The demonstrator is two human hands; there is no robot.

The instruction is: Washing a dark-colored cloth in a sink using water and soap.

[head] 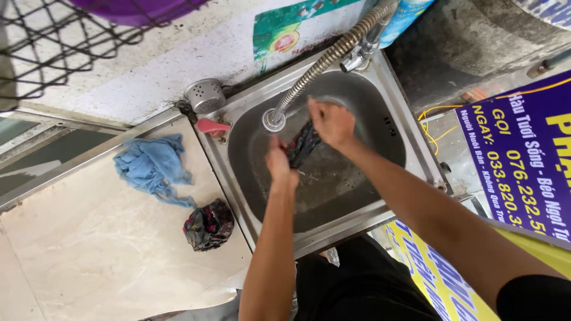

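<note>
Both my hands are over the steel sink (392, 151), holding a dark patterned cloth (302, 142) between them. My left hand (278, 163) grips its lower end. Gripping the upper end is my right hand (332, 123). The cloth looks twisted and wet. A flexible metal hose (324, 62) runs from the tap (364, 50) down to a round spray head (273, 120), just left of the cloth and above my left hand.
A blue rag (153, 166) and a dark crumpled cloth (208, 224) lie on the pale counter (89, 249) left of the sink. A small metal strainer cup (205, 95) and a red object (212, 126) sit at the sink's back-left corner. Blue and yellow banners (523, 160) hang right.
</note>
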